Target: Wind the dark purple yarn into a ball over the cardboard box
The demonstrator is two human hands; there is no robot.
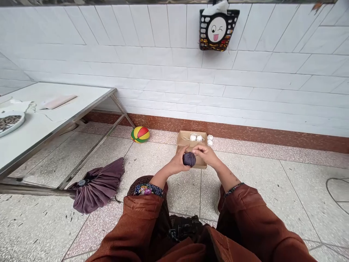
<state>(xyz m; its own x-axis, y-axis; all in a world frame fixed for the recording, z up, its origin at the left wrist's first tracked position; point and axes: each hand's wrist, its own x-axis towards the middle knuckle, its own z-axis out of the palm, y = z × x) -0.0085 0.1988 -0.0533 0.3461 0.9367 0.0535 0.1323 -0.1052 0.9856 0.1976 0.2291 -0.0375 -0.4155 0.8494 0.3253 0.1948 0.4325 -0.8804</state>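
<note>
My left hand (178, 161) is wrapped round a ball of dark purple yarn (189, 159), holding it above the floor between my knees. My right hand (205, 153) is closed in a pinch at the upper right of the ball; a strand of yarn seems to be between the fingertips, though it is too thin to follow. Behind and below both hands an open cardboard box (183, 134) stands on the floor, partly hidden by them. Two white yarn balls (196, 137) with a loose white strand lie in its far part.
Small white round things (209, 139) sit right of the box. A striped ball (140, 134) rests near the wall. At left stand a metal-framed table (89, 96) and a folded purple umbrella (99, 185). A black basket (219, 31) hangs on the wall; a cable (331, 193) lies far right.
</note>
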